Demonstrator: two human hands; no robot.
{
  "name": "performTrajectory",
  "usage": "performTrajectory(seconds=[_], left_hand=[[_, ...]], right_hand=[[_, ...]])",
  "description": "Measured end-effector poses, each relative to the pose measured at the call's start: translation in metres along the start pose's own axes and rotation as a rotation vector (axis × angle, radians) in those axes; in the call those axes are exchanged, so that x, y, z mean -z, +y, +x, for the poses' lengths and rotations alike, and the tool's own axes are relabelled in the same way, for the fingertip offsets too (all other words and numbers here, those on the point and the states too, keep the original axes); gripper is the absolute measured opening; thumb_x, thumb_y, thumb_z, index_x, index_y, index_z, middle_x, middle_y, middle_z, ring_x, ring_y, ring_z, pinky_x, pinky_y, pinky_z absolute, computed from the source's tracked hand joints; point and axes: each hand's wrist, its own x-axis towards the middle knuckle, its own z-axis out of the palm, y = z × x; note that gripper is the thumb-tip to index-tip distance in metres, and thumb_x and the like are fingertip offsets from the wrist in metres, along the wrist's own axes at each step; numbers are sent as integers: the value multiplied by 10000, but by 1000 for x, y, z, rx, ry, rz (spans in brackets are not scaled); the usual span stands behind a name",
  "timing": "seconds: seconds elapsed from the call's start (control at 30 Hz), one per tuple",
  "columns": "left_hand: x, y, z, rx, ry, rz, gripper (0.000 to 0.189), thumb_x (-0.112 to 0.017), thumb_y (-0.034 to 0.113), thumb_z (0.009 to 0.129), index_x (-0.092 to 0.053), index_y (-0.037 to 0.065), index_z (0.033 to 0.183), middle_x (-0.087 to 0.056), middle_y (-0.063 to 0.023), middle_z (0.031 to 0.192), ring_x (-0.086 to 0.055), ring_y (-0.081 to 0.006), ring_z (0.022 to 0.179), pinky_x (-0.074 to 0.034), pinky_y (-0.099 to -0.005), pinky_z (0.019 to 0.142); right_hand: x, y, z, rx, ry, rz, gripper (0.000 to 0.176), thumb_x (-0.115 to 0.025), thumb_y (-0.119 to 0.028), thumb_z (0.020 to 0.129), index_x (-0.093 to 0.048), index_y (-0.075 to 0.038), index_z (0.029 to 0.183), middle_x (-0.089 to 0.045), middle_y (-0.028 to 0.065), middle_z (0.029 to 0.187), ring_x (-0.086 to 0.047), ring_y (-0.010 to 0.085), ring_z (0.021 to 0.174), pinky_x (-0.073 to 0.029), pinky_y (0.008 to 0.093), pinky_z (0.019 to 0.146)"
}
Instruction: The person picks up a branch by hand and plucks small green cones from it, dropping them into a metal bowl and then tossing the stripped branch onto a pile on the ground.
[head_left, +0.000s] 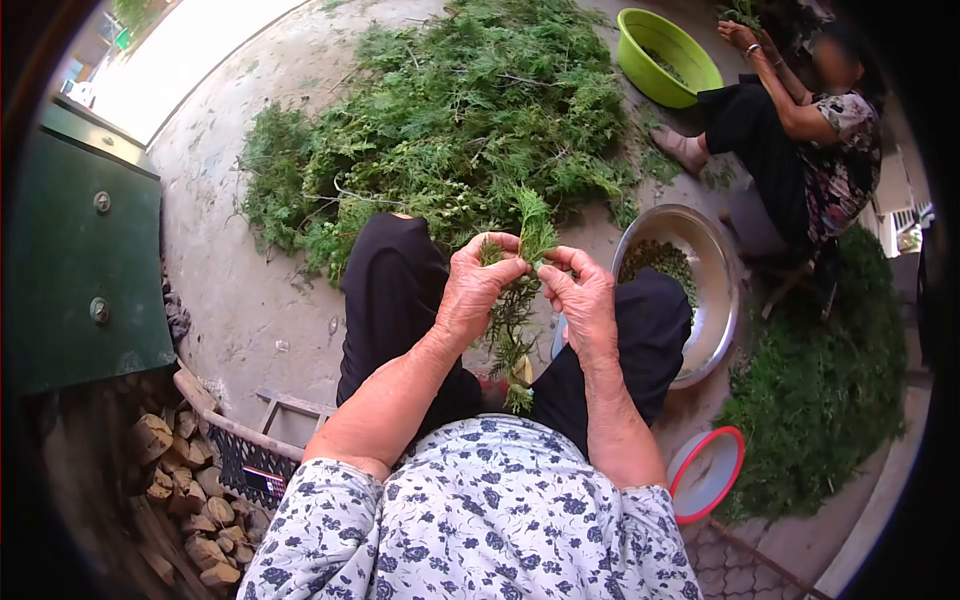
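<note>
Between my hands, above my knees, a green leafy sprig [537, 222] stands up, and its darker lower part hangs down between my legs. My left hand [482, 285] is closed on the sprig with thumb and fingers pinched. On the other side my right hand [582, 297] pinches the same sprig, its fingertips close to the left ones. Just right of my right knee, a steel basin [712, 300] holds small greenish-brown pieces [657, 262]. Beyond my knees a large heap of green branches [450, 120] covers the floor.
At the upper right a seated person [800, 130] holds greenery near a lime-green basin [665, 60]. More branches [820, 380] lie at the right, beside a red-rimmed container [708, 475]. Chopped wood [195, 500], a black basket [240, 460] and a green metal box [90, 260] are at the left.
</note>
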Motion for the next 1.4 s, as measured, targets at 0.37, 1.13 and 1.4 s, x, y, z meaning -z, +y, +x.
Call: performTrajectory(seconds=[0.37, 1.13, 1.4], left_hand=[[-1, 0, -4, -11, 48, 4, 308, -636, -40, 700, -537, 41, 980, -566, -21, 760, -552, -76, 694, -442, -208, 637], [0, -2, -2, -57, -27, 166, 332, -621, -25, 687, -538, 34, 1004, -566, -16, 787, -543, -80, 733, -439, -216, 666], [9, 24, 0, 180, 87, -168, 255, -605, -10, 760, -543, 87, 988, -612, -38, 810, -611, -129, 766, -506, -262, 603]], right_hand=[[14, 14, 13, 15, 152, 347, 97, -575, -33, 846, -545, -11, 936, -600, 60, 815, -552, 91, 592, -438, 200, 483], [0, 2, 3, 536, 152, -576, 124, -652, -78, 797, -630, 2, 890, -568, 16, 735, -527, 86, 584, -426, 224, 528], [153, -38, -3, 498, 725, -883, 176, -592, -9, 804, -632, -19, 975, -586, 57, 890, -574, 130, 714, -463, 245, 632]])
